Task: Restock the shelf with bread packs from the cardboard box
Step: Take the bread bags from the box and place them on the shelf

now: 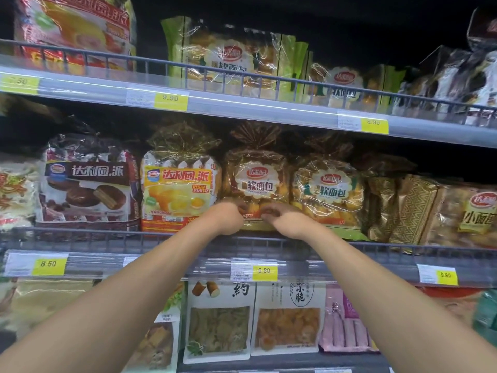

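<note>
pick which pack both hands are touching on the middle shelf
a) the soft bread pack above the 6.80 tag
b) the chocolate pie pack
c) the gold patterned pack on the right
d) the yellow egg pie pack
a: the left hand and right hand both meet at the bottom edge of the soft bread pack, which stands right above the 6.80 price tag.

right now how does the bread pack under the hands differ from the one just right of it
The held bread pack has both hands on its bottom edge, left hand and right hand; the right pack is untouched. The held pack stands taller and faces front; the right pack sits lower and tilted. Both are clear bags of golden buns with the same red-logo label and gathered tops.
</note>
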`<state>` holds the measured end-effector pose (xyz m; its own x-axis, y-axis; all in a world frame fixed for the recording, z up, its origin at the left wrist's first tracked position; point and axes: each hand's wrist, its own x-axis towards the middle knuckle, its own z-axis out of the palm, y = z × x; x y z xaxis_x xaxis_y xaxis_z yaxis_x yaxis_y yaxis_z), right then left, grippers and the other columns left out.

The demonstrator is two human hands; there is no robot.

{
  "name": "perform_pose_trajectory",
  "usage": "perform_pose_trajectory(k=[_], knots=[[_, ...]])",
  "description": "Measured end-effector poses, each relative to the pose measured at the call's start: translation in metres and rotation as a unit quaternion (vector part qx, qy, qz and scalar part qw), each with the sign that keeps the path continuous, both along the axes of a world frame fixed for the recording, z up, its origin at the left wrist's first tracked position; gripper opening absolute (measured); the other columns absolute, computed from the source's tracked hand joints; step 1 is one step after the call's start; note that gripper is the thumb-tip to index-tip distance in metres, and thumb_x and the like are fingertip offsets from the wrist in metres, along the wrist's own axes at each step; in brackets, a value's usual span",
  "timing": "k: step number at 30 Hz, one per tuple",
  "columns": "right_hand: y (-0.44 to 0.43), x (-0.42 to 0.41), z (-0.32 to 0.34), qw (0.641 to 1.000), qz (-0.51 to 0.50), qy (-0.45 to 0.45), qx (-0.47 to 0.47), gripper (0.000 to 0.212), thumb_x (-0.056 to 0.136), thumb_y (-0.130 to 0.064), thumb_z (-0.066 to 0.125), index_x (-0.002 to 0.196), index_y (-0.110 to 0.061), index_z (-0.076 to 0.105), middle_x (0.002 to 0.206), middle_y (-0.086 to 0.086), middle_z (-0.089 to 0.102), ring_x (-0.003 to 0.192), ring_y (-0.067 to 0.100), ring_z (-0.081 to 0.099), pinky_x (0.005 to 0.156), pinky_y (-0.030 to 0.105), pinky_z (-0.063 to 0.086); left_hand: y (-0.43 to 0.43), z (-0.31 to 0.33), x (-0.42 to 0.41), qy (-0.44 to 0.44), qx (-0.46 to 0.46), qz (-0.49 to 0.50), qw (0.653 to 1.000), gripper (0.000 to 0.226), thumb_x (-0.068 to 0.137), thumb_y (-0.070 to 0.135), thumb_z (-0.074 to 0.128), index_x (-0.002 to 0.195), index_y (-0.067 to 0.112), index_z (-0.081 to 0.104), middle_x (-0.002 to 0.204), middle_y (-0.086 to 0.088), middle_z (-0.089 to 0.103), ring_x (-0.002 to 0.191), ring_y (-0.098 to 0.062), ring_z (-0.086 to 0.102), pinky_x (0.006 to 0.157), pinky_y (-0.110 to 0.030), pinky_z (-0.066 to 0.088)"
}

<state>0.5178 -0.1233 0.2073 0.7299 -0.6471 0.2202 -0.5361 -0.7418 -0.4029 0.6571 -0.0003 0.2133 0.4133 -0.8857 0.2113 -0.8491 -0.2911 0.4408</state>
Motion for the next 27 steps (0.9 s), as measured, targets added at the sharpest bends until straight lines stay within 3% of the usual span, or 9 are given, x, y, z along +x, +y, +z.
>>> perform_pose_trajectory(k=[5, 9, 13, 16, 20, 27], knots=[[-0.005, 0.005, -0.001, 1.0, -0.01, 0.011, -0.008, 0.041, 0.102, -0.045, 0.051, 0.141, -0.03, 0.055, 0.146, -0.001, 0.055, 0.127, 0.024, 0.054, 0.102, 0.034, 0.045, 0.0, 0.004, -0.001, -0.016, -0.013, -0.007, 1.0, 0.051, 0.095, 0.014, 0.05, 0.144, 0.026, 0.053, 0.15, -0.005, 0.051, 0.131, -0.026, 0.052, 0.107, -0.033, 0.045], [-0.001, -0.012, -0.001, 0.999, -0.004, -0.037, -0.017, 0.044, 0.098, -0.046, 0.057, 0.14, -0.03, 0.056, 0.142, 0.0, 0.058, 0.123, 0.022, 0.056, 0.099, 0.031, 0.045, 0.013, 0.002, -0.016, -0.067, -0.087, -0.045, 0.993, 0.049, 0.095, 0.021, 0.053, 0.144, 0.023, 0.051, 0.133, -0.008, 0.064, 0.119, -0.028, 0.061, 0.098, -0.035, 0.05], [0.008, -0.061, 0.004, 0.987, -0.017, -0.061, -0.149, 0.053, 0.091, -0.053, 0.056, 0.14, -0.035, 0.052, 0.139, 0.0, 0.057, 0.125, 0.023, 0.055, 0.102, 0.042, 0.048, 0.023, 0.0, -0.043, -0.151, -0.139, -0.112, 0.972, 0.056, 0.095, 0.042, 0.057, 0.148, 0.03, 0.043, 0.138, 0.0, 0.059, 0.125, -0.021, 0.056, 0.101, -0.043, 0.051], [0.02, -0.125, 0.003, 0.972, -0.036, -0.073, -0.218, 0.057, 0.09, -0.052, 0.058, 0.143, -0.033, 0.047, 0.141, -0.005, 0.05, 0.132, 0.019, 0.044, 0.107, 0.046, 0.045, 0.026, -0.004, -0.077, -0.193, -0.173, -0.17, 0.951, 0.066, 0.094, 0.05, 0.06, 0.153, 0.034, 0.035, 0.155, 0.004, 0.043, 0.143, -0.017, 0.039, 0.115, -0.045, 0.04], [0.035, -0.234, -0.016, 0.958, -0.091, -0.044, -0.268, 0.065, 0.088, -0.053, 0.062, 0.147, -0.028, 0.046, 0.149, -0.002, 0.045, 0.141, 0.019, 0.037, 0.115, 0.041, 0.037, 0.016, -0.021, -0.137, -0.216, -0.192, -0.236, 0.928, 0.073, 0.092, 0.055, 0.06, 0.155, 0.036, 0.029, 0.164, 0.006, 0.029, 0.151, -0.016, 0.026, 0.12, -0.047, 0.033], [0.098, -0.426, -0.086, 0.94, -0.257, 0.015, -0.225, 0.07, 0.085, -0.054, 0.068, 0.145, -0.024, 0.05, 0.146, 0.001, 0.048, 0.137, 0.023, 0.042, 0.112, 0.041, 0.039, -0.023, -0.094, -0.276, -0.142, -0.2, -0.423, 0.872, 0.076, 0.084, 0.061, 0.053, 0.151, 0.026, 0.042, 0.158, -0.007, 0.04, 0.145, -0.028, 0.038, 0.12, -0.047, 0.033]])
